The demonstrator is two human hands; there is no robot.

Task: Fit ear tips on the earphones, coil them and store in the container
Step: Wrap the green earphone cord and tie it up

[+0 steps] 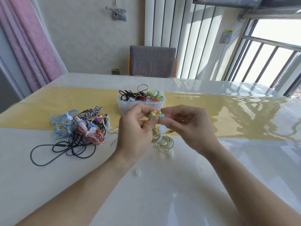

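My left hand [135, 128] pinches a green and yellow earbud [152, 114] above the table. My right hand [185, 124] pinches a small green ear tip [161, 115] right beside that earbud's nozzle. The earbud's pale green cable [164, 141] hangs down in a coil held by a white clip [162, 128] and rests on the table. A clear plastic container [140, 104] behind my hands holds several coiled earphones. A loose white ear tip [138, 172] lies on the table near my left forearm, and more pale ear tips [166, 154] lie below the coil.
A tangled pile of earphones [78, 128] in blue, pink, black and purple lies left of my hands, with a black cable loop [48, 154] trailing forward. A grey chair [152, 61] stands behind the table. The table [228, 160] has a glossy cover and a yellow runner.
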